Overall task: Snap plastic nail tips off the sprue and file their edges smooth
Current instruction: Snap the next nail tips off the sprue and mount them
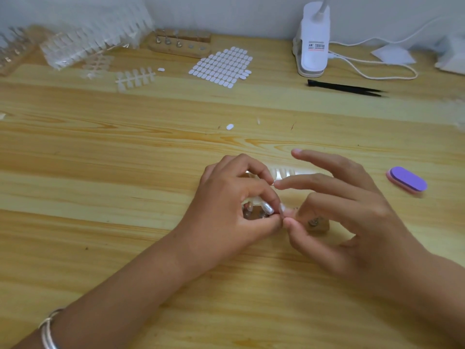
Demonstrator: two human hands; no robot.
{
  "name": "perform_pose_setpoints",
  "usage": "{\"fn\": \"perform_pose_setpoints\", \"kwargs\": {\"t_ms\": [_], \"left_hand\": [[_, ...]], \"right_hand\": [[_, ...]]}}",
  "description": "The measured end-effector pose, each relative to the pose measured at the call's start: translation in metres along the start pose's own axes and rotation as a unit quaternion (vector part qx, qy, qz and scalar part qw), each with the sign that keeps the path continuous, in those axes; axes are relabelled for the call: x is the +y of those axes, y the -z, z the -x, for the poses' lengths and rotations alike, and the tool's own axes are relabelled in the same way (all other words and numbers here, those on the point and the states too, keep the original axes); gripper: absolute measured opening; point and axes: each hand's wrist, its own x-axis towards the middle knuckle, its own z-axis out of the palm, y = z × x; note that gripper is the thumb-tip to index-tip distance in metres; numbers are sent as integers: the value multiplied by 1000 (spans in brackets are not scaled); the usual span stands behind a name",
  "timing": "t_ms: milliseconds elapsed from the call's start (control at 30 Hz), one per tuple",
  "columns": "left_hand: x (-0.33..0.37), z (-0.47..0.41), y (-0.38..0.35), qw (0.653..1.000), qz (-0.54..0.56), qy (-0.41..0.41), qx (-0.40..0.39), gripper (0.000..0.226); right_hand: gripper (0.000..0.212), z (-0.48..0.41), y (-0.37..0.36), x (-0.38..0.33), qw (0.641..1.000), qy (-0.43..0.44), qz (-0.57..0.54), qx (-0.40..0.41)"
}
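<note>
My left hand (234, 205) curls its fingers around a clear plastic sprue with nail tips (266, 207), low over the wooden table (125, 159). My right hand (352, 212) meets it from the right; its thumb and forefinger pinch one nail tip (282, 209) at the sprue's end, while the other fingers spread out straight. A strip of clear nail tips (281, 171) lies just behind the hands. A small wooden block with metal holders (315, 224) is partly hidden under my right hand. The purple and pink nail file block (407, 179) lies on the table to the right, apart from both hands.
At the back left are stacked bags of nail-tip sprues (83, 44), a loose sprue (134, 78) and a wooden stand (180, 45). A sheet of white adhesive tabs (221, 66), a white clip lamp (313, 39) with its cable, and black tweezers (344, 88) lie further back.
</note>
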Motion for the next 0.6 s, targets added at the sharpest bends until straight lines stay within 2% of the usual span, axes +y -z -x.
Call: {"fn": "perform_pose_setpoints", "kwargs": {"t_ms": [100,200,267,300,367,467,600], "left_hand": [[-1,2,-1,999,-39,-7,19,28],[-4,3,1,992,-117,1,45,48],[-5,3,3,988,-145,10,47,53],[-6,3,3,988,-150,10,46,53],[-7,3,3,988,-150,5,46,53],[-7,3,3,989,-141,-1,47,55],[-8,3,3,988,-140,-13,55,55]], "right_hand": [[25,-4,3,-2,1000,-14,4,-21],[22,-19,15,4,991,-81,-81,-72],[21,-33,21,15,989,-101,-88,-57],[17,-41,22,21,988,-111,-84,-59],[1,-54,21,30,977,-134,-102,-131],[14,-62,13,38,961,-96,-69,-251],[26,-65,6,39,969,-57,-30,-237]]}}
